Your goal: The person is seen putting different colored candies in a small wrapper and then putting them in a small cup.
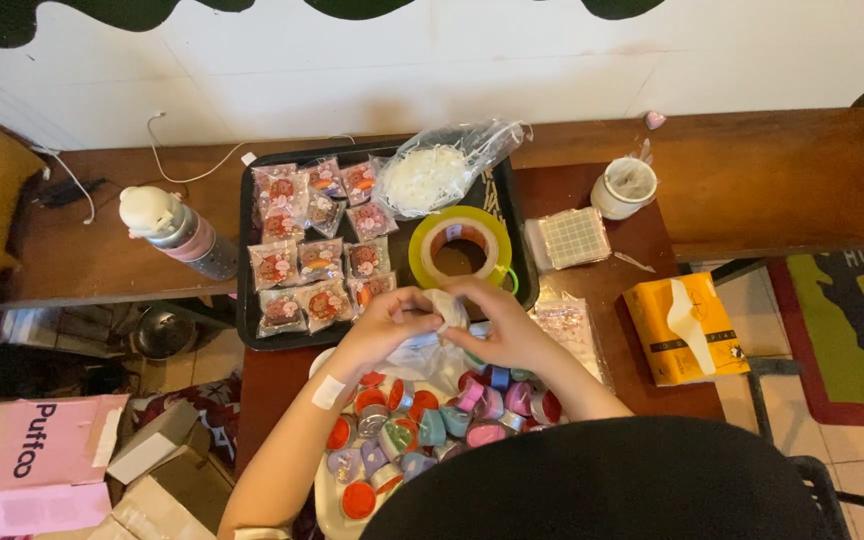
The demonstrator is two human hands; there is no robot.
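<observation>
Dark rounded mass (602, 485), nearest the lens, cut off below; identity unclear. Black tray (249, 330) of sealed packets (297, 262), beyond the grip. Heap of small coloured containers (422, 425), beneath the grip, partly hidden by forearms. Tape roll (460, 246), just beyond. Left hand (382, 330) and right hand (507, 325), both pinching one small pale item (446, 308); details indistinct.

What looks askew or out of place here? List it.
Little stands out. The tissue box overhangs the table's right edge. The drinking bottle lies on its side on the bench. Both the left hand and the right hand hold a small white item.
</observation>
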